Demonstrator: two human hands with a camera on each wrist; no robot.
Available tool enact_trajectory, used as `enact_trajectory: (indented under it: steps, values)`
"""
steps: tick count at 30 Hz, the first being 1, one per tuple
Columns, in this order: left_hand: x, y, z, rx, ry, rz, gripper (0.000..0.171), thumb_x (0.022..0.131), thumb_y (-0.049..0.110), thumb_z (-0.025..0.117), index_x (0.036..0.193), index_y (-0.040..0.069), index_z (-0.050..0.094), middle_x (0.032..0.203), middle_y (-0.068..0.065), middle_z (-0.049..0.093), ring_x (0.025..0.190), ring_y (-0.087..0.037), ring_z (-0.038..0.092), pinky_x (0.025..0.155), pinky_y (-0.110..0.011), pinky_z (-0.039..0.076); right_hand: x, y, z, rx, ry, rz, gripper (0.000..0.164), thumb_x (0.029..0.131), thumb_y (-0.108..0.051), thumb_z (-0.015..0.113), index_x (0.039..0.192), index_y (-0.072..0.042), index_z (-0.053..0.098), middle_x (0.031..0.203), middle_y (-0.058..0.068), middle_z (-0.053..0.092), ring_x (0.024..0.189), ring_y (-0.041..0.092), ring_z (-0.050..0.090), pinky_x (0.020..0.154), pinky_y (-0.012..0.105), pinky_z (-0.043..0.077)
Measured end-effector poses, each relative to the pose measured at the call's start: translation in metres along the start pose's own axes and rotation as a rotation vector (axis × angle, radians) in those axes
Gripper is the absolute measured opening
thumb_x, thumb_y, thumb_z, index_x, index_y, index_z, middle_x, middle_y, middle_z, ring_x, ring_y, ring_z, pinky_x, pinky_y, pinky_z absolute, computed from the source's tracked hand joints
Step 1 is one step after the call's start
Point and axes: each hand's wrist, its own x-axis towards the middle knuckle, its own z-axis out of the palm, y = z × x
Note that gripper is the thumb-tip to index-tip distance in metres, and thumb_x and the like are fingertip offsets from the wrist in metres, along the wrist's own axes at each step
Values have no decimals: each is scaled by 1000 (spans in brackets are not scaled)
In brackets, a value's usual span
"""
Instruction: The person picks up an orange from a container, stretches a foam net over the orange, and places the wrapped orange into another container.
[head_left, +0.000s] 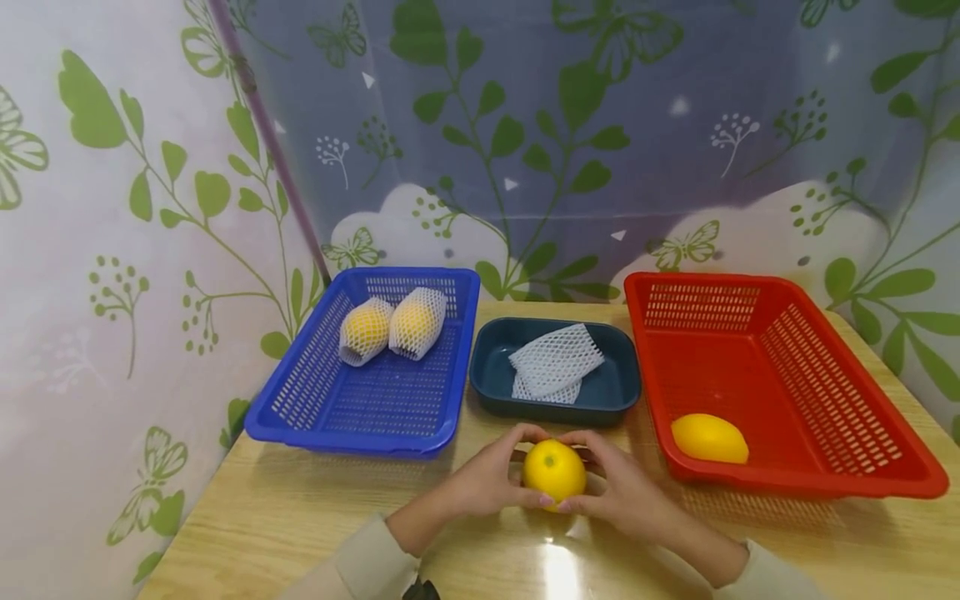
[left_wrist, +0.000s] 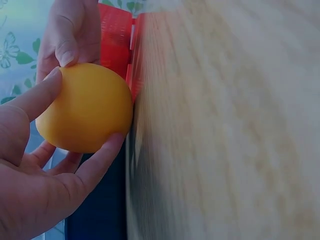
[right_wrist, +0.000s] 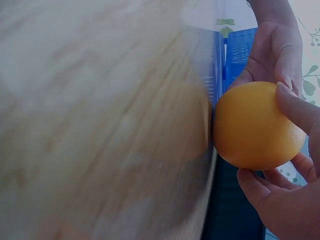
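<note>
A round yellow fruit (head_left: 553,468), more orange in the wrist views, is at the near middle of the table, a pale green spot on its top. From its left side my left hand (head_left: 491,475) holds it, thumb in front and fingers curled behind. My right hand (head_left: 622,483) grips the opposite side in the same way. In the left wrist view both thumbs meet over the fruit (left_wrist: 87,107). The right wrist view shows the fruit (right_wrist: 257,125) low against the wooden surface; whether it touches I cannot tell.
At left, a blue basket (head_left: 363,446) holds two yellow fruits in white foam nets (head_left: 416,321). Behind my hands, a dark teal tray (head_left: 480,392) contains loose foam nets (head_left: 558,358). To the right, another yellow fruit (head_left: 708,437) lies in a red basket (head_left: 795,479). A patterned curtain (head_left: 480,125) hangs behind.
</note>
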Motion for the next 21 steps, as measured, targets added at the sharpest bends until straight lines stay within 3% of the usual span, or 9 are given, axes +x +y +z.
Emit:
enact_trajectory:
  steps: [8,15,21]
  values:
    - [-2,1,2,-89,-18,-21,62,82,6,78,132,10,42,133,-7,45,119,-27,50,87,-27,54,-1,0,0,-31,2,-38,72,73,-25,85,132,-7,48,132,12,52,119,33,55,99,45,45]
    - [-2,1,4,-16,-15,14,64,80,7,79,133,9,43,133,-8,45,117,-26,49,81,-22,54,0,-6,-7,-120,-55,-59,70,75,-30,84,132,-8,49,129,10,54,116,30,56,95,43,50]
    - [-2,4,4,7,-22,-6,65,81,10,80,134,10,42,133,-7,45,117,-25,49,82,-21,53,4,-24,-23,-171,-129,-54,64,80,-27,80,132,-7,49,130,12,54,113,31,59,93,44,51]
